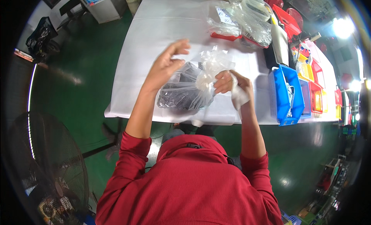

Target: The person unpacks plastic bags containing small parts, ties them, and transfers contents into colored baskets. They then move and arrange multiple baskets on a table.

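A clear plastic bag [181,94] holding dark contents lies near the table's front edge. Its mouth is bunched into a crumpled tuft that spreads out toward the far side. On the right of this gathered neck, my right hand [234,83] has its fingers curled in against the plastic. A whitish translucent strip [240,96] hangs over that hand by the wrist; where its end goes I cannot tell. My left hand [170,62] is raised above the bag's left side, fingers apart and holding nothing.
The bag rests on a white-covered table [135,85]. Clear bags in red trays [226,36] stand at the far right. A blue basket [290,95] sits at the right edge, beside red and yellow bins [316,97]. A large fan [54,174] stands at lower left.
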Tool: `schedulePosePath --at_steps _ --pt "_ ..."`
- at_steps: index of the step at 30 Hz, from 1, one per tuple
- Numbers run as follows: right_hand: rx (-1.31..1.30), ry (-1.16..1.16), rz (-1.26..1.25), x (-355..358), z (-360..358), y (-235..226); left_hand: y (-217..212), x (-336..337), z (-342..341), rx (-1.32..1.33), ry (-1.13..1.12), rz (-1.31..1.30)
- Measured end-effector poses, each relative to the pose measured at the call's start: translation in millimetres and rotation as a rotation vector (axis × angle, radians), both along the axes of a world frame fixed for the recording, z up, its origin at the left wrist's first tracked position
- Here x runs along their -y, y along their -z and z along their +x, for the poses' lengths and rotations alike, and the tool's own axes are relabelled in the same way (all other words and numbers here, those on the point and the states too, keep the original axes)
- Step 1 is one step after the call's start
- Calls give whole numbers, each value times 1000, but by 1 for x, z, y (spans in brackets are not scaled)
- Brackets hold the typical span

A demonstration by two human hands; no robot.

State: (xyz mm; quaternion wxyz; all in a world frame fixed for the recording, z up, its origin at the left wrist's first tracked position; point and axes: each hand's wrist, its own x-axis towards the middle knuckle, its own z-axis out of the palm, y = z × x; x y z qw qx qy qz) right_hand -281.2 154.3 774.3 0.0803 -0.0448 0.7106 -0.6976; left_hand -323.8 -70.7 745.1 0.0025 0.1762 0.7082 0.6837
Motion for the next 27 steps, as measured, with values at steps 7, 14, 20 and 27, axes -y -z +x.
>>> schedulePosePath --at_steps 7,14,20,27 --pt "-38 -24 140 0 -23 6 42 -44 2 315 152 -352" --pt "-322 115 837 2 -16 58 78 -51 -5 622 -9 201" --pt "-265 -42 892 5 -8 61 83 -50 -8 650 -73 180" --pt "-232 -97 678 13 41 37 102 -64 -9 589 -134 301"
